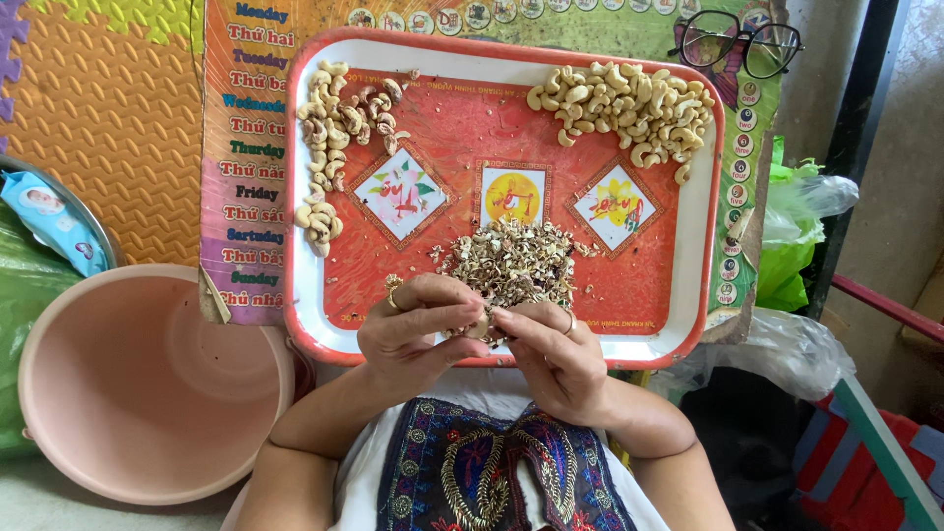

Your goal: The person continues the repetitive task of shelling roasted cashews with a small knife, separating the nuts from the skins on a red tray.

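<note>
A red and white rectangular tray (688,295) lies in front of me. Peeled pale cashew nuts (629,108) are heaped at its far right corner. Cashews with brownish skin (339,128) run down its left side. A pile of peeled skins and bits (511,261) sits at the near middle. My left hand (413,329) and my right hand (551,349) meet at the tray's near edge, fingertips together on one small cashew nut (479,327). Both hands wear a ring.
A pink plastic basin (138,383) stands at the left on an orange foam mat (108,128). A printed poster (246,167) lies under the tray. Black eyeglasses (737,41) rest at the far right. Green and clear plastic bags (792,246) lie to the right.
</note>
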